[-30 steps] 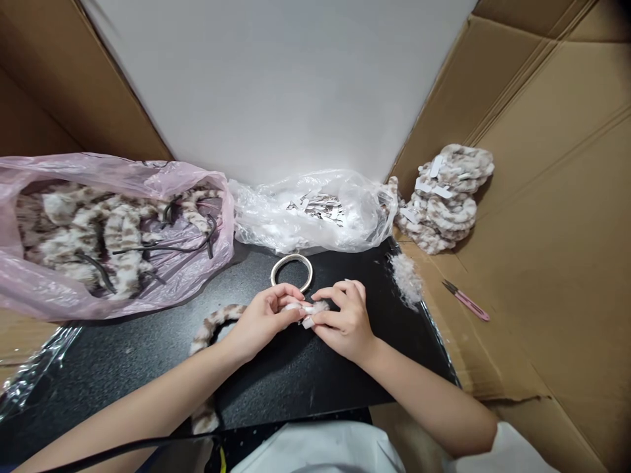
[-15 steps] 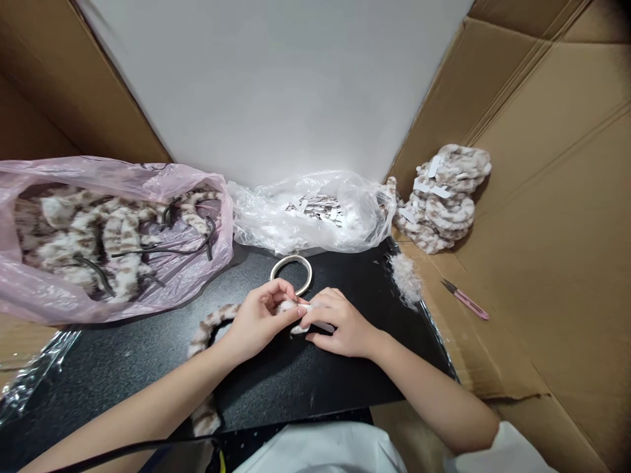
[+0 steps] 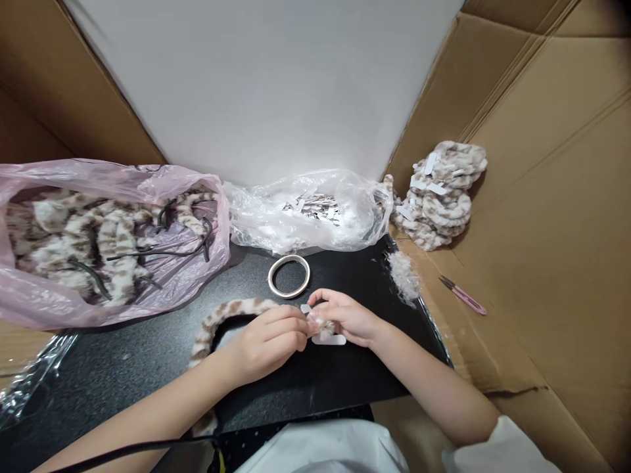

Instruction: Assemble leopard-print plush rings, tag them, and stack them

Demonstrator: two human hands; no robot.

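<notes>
A white wall [image 3: 266, 85] fills the upper middle of the frame, with cardboard [image 3: 542, 197] on both sides. My black bench [image 3: 335, 378] spans the middle and lower left. A pink plastic bag [image 3: 162, 295] lies open at middle left, full of furry pieces [image 3: 121, 236] and dark cords [image 3: 158, 254]. A clear plastic bag [image 3: 256, 220] of small flat pieces [image 3: 320, 209] sits at centre, and a tagged furry pile [image 3: 444, 203] rests at upper right.

My left hand [image 3: 271, 338] and right hand [image 3: 352, 322] meet just below the frame's centre. A striped furry strip [image 3: 210, 325] arches from the lower left up to behind my left hand; its tufted end lies between my hands. My left fingers are pressed together, pinching that end; my right ones curl around it, but I can't tell if they grip.

A tape roll [image 3: 271, 282] lies just above my hands. White fluff [image 3: 404, 276] and pink-handled snips [image 3: 463, 295] lie at middle right. A white tag [image 3: 329, 339] shows just under the tuft.
</notes>
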